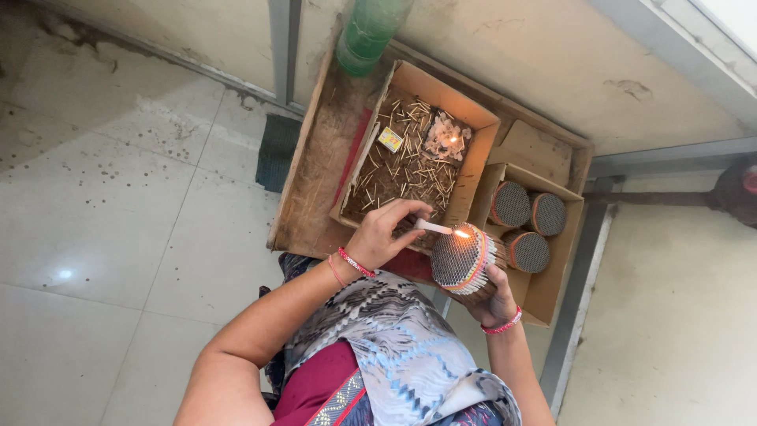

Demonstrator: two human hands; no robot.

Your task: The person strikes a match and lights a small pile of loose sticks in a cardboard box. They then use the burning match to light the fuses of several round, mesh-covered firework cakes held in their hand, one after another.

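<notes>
From the head view, my left hand (382, 233) pinches a small lit taper (438, 228) between thumb and fingers, its flame touching the upper edge of a round bundle of sticks (461, 259). My right hand (493, 300) wraps around that bundle from beneath, its grip closed on it, holding it tilted just above my lap. I judge this to be the lighting step, with flame being passed across the dark face of the bundle; the next move calls for a steady sweep with the taper kept clear of my fingers.

Three more round bundles (527, 221) stand upright in a brown cardboard box (552, 276) to the right. A larger open carton (473, 170) holds scattered loose sticks, a small yellow rectangular packet (390, 140) and a little burning lamp (451, 142). Both sit on a low wooden tray (311, 170). A green plastic bottle (369, 33) lies at its far end.
</notes>
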